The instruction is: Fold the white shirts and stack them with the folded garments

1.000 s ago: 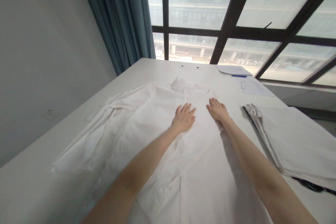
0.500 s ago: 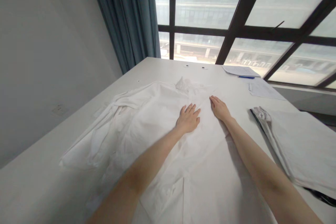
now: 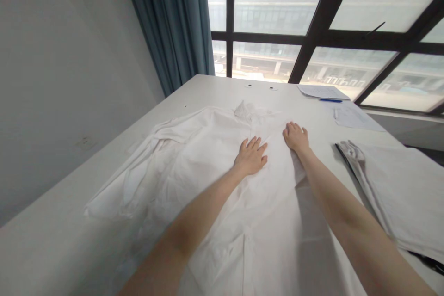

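Observation:
A white shirt (image 3: 208, 148) lies spread out in front of me, its collar (image 3: 244, 110) at the far end and a sleeve folded along the left side. My left hand (image 3: 251, 156) rests flat on the middle of the shirt, fingers spread. At the shirt's right upper edge, my right hand (image 3: 295, 137) has its fingers bent and closed on the cloth. Below that hand the fabric's right side shows a shaded fold. The right fingertips are partly hidden.
The shirt is on a white table (image 3: 215, 90). To the right lies a folded white cloth bundle (image 3: 405, 189) with a dark edge. Papers (image 3: 324, 92) and a blue pen (image 3: 330, 100) are at the far right. Behind are a blue curtain (image 3: 173, 23) and windows.
My right hand has shifted a little to the right, its fingers now more bent at the shirt's edge. The left hand stays on the cloth. The view has turned slightly.

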Demonstrator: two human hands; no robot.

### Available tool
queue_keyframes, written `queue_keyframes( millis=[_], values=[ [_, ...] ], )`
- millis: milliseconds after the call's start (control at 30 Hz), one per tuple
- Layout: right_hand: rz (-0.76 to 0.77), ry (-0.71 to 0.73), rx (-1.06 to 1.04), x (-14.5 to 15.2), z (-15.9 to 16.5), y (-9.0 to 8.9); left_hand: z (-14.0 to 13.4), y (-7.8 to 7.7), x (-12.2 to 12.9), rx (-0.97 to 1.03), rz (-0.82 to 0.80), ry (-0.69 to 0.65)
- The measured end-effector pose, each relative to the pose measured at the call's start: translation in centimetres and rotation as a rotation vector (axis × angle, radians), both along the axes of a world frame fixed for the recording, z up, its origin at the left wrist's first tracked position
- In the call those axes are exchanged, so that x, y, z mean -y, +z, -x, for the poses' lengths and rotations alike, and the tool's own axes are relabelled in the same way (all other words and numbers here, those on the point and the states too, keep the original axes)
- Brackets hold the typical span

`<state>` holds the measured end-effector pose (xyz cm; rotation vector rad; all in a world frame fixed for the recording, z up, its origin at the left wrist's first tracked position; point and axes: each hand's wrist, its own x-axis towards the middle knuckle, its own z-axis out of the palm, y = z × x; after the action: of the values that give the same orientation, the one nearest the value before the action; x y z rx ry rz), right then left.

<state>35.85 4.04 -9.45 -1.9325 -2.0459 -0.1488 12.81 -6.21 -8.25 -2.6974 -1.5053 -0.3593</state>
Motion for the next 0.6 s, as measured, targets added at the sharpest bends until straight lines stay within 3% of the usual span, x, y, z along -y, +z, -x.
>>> queue_keyframes(
  millis=[233, 400, 600],
  values=[
    [-0.008, 0.249, 0.054, 3.7, 1.7, -0.5, -0.1, 0.0, 0.1, 0.01, 0.01, 0.009],
    [0.061, 0.2, 0.082, 5.4, -0.2, -1.3, -0.1, -0.1, 0.0, 0.023, 0.0, 0.005],
    [0.123, 0.028, 0.088, 5.0, -1.9, -1.0, 0.0, 0.0, 0.3, 0.055, 0.013, 0.002]
  ],
)
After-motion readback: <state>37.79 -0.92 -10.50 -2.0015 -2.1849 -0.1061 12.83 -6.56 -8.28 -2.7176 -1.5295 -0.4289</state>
